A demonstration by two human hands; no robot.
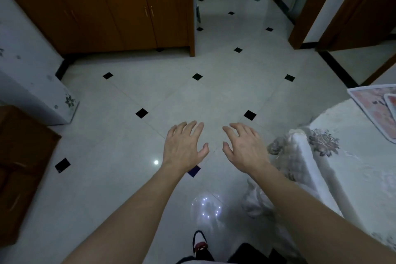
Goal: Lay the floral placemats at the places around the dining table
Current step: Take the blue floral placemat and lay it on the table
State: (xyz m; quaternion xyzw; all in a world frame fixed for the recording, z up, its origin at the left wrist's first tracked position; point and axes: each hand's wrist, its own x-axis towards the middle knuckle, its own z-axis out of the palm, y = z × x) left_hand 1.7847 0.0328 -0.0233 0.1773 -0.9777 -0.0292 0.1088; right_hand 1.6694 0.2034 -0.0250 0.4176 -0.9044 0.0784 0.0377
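Risk: loose tablecloth [304,156] drapes off the dining table's [360,178] left edge, close to the right forearm. A snag in passing could drag the floral placemat [372,109] (pink, far right, a second piece lying on it) off. Left hand [184,146] and right hand [244,148]: fingers [192,128] spread wide, relaxed, holding nothing, over the floor [192,96].

free: tiled floor [192,96] open across centre frame, narrowing to a corridor at upper middle | left edge: wooden cabinet [107,10] upper left, white appliance [32,83] below it, brown drawer unit [19,167] lower left | right: cloth-covered table [360,178] fills lower right, placemat [370,109] lying on it | upper right: door frames [316,6]
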